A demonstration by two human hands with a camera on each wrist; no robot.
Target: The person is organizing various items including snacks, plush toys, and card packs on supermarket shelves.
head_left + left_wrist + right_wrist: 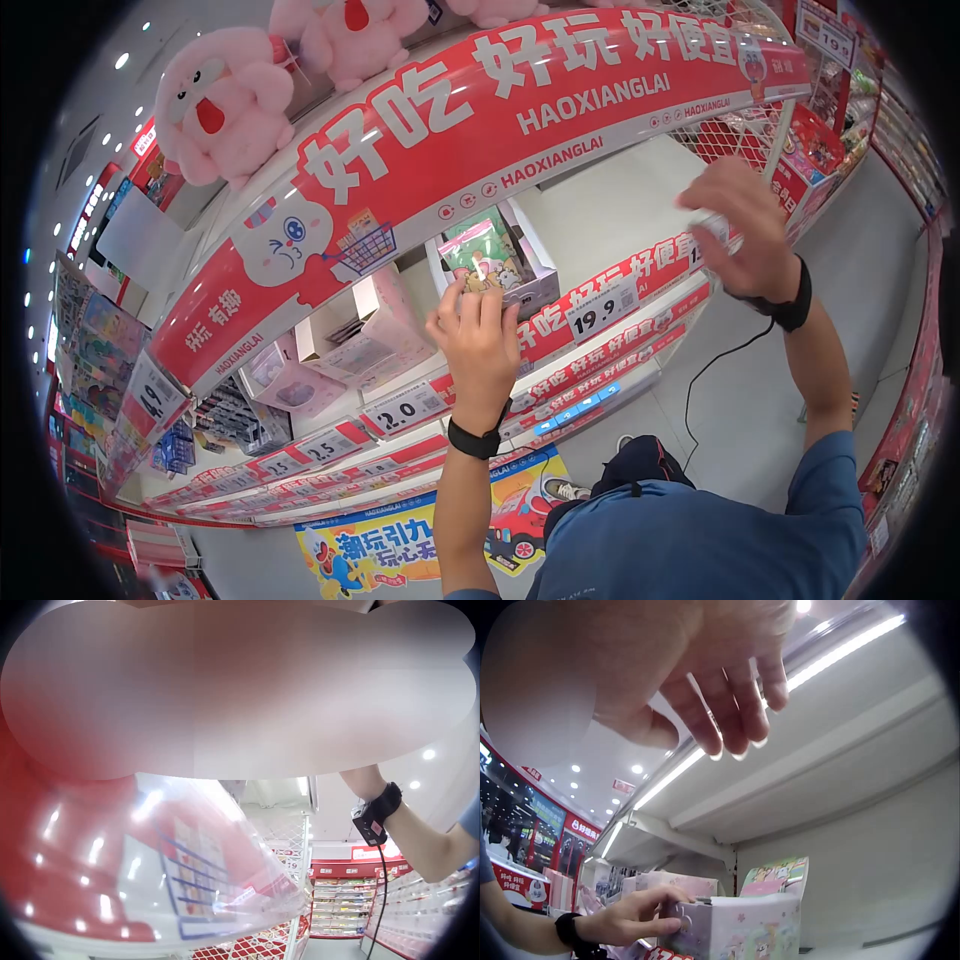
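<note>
Head view: a person's left hand [478, 345] is at the front of an open, cartoon-printed display box [535, 287], which stands on a white shelf [610, 200] just left of and behind the 19.9 price tag [603, 312]. Inside the box is a glossy green packet [482, 250] with a pink upper strip and cartoon animals; its lower edge is right by the left fingertips, though I cannot tell whether they touch it. The right wrist view shows the left fingers bent over the box's top edge and the thumb laid along its outer side, so the hand grasps the box at that corner. The right hand [745, 230] is released, raised in the air and well apart from the box, its fingers parted and loosely bent. Each wrist wears a black wristband [475, 440], and a black cable [697, 380] trails from the right one. In the left wrist view a blurred patch covers the upper part, hiding the left fingers. Left of the display box stands a pink carton [378, 345]. Above runs a curved red header sign [590, 105] lettered HAOXIANGLAI, with pink plush toys [228, 110] on top
</note>
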